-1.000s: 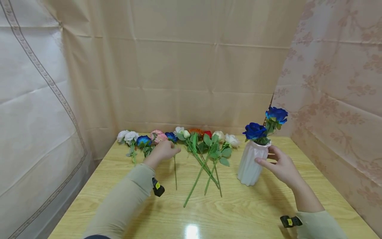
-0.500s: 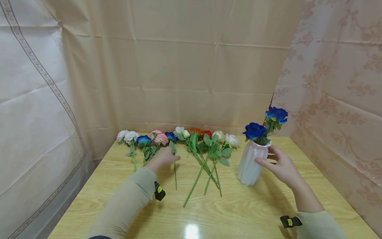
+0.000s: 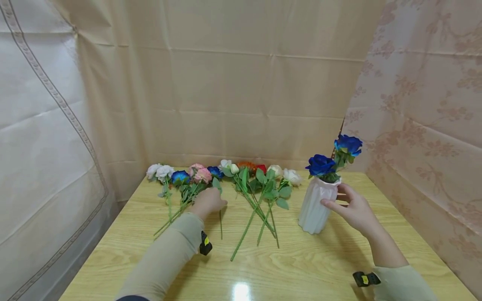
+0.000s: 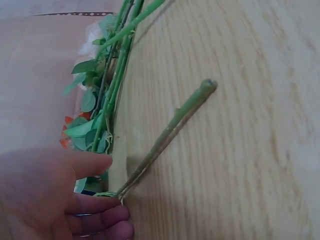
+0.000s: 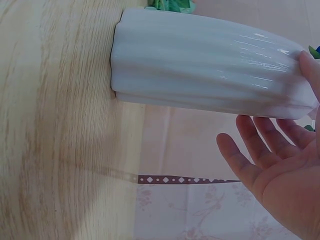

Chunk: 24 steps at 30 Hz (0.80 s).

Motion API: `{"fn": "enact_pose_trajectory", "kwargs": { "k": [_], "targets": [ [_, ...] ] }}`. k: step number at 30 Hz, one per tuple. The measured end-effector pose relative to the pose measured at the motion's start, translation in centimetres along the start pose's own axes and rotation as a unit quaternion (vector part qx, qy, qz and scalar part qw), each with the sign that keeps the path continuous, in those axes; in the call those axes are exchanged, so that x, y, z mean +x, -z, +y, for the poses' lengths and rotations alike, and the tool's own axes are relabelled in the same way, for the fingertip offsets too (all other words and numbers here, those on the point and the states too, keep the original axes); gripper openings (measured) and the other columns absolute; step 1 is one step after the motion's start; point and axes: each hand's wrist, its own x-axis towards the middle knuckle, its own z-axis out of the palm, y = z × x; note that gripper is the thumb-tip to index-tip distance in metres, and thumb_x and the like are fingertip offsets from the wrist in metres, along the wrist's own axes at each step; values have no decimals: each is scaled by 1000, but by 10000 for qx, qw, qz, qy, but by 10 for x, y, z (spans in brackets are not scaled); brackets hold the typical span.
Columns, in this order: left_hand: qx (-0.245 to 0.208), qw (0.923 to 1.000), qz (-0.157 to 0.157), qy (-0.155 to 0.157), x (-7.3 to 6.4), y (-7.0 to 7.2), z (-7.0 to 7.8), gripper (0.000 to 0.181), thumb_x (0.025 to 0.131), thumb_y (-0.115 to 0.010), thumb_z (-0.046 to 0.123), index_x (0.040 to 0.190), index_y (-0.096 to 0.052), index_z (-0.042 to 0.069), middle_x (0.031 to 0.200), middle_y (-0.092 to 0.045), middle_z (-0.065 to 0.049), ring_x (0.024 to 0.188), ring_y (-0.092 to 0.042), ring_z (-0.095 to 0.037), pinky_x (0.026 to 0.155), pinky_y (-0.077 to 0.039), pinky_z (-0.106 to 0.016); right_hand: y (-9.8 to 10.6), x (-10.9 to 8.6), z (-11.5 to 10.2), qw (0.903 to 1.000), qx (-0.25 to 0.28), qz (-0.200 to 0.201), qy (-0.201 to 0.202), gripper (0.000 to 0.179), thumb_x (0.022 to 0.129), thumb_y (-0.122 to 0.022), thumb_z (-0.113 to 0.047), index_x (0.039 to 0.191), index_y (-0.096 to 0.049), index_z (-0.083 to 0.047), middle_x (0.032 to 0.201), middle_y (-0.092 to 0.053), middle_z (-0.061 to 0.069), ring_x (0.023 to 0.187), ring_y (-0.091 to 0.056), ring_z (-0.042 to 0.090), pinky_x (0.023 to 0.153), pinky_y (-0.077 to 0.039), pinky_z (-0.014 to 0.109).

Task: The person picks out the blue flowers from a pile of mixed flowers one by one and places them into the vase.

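My left hand is low over the stems at the left of the flower row. In the left wrist view its thumb and fingers stand apart, with the fingertips right at a green flower stem whose cut end points away over the table. Above that hand lie pink flowers and blue roses. At the right, my right hand holds a white fluted vase near its rim, thumb on one side and fingers on the other. The vase stands upright with two blue roses in it.
White flowers lie at the far left. In the middle, several crossed stems bear white, orange and red flowers along the back of the wooden table. A beige cloth hangs behind.
My left hand has drawn back toward me and slightly right, off the pink flowers, uncovering more leaves and stems. The right hand and vase have stayed put.
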Motion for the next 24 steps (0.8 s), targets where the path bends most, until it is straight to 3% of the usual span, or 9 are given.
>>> {"fn": "enact_pose_trajectory", "kwargs": {
  "k": [8, 14, 24],
  "targets": [
    [284, 9992, 193, 204, 3, -5, 3, 26, 96, -68, 29, 80, -65, 8, 87, -64, -13, 65, -57, -26, 56, -45, -39, 0, 0, 1, 10000, 56, 13, 0, 75, 96, -70, -47, 153, -40, -9, 144, -49, 25, 124, -53, 51, 85, -55, 60],
    [399, 9985, 235, 295, 6, -9, 6, 15, 97, -64, 18, 92, -70, 5, 101, -68, -18, 72, -60, -29, 59, -46, -42, 0, 1, 0, 10000, 64, 0, 18, 76, 96, -71, -47, 154, -40, -9, 144, -49, 25, 124, -52, 51, 85, -55, 60],
    [423, 9982, 171, 401, 9, -12, 6, 17, 99, -58, 11, 101, -74, 4, 108, -70, -17, 82, -66, -29, 61, -51, -44, 0, 1, 1, 10000, 64, -10, 26, 78, 96, -70, -47, 155, -38, -8, 145, -49, 25, 124, -52, 51, 86, -55, 60]
  ]
}}
